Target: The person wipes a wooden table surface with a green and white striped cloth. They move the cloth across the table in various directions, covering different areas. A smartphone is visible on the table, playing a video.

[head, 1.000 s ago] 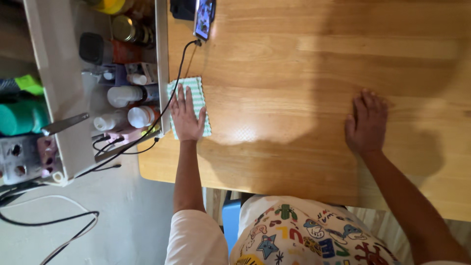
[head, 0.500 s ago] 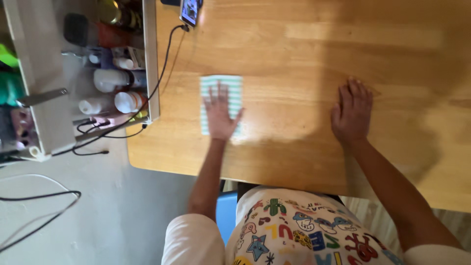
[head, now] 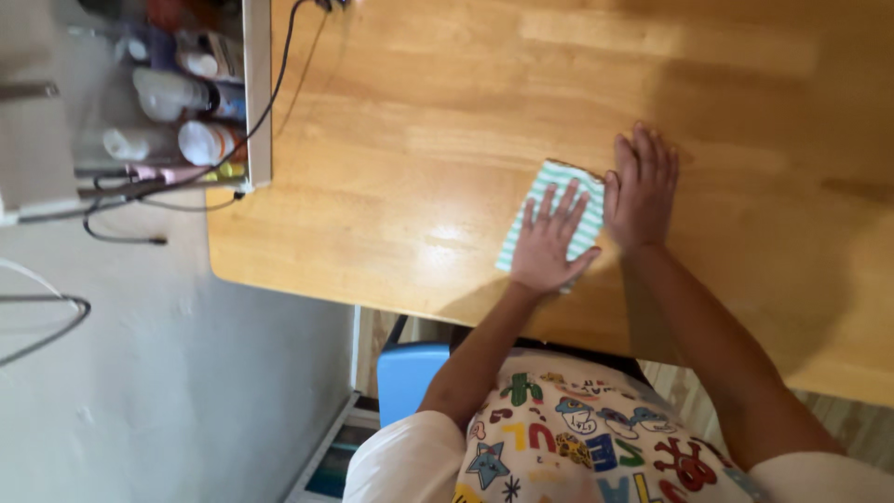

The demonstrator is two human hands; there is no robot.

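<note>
I see a wooden desk (head: 447, 121) over a pale floor (head: 168, 391) — a white shelf (head: 256, 112) of bottles (head: 177, 93) stands at the desk's far left edge. My left hand (head: 549, 244) lies flat, fingers spread, on a striped green cloth (head: 551, 200) mid-desk. My right hand (head: 641, 191) lies flat, touching the cloth's right edge. Before, the cloth was nearer the shelf — it has slid right.

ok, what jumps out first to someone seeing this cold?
The left hand lies flat, fingers spread, on a green-and-white striped cloth near the front edge of the wooden table, with the right hand palm-down right beside it. At the top left, a white shelf against the table's end holds several bottles, with a black cable running across it.
</note>
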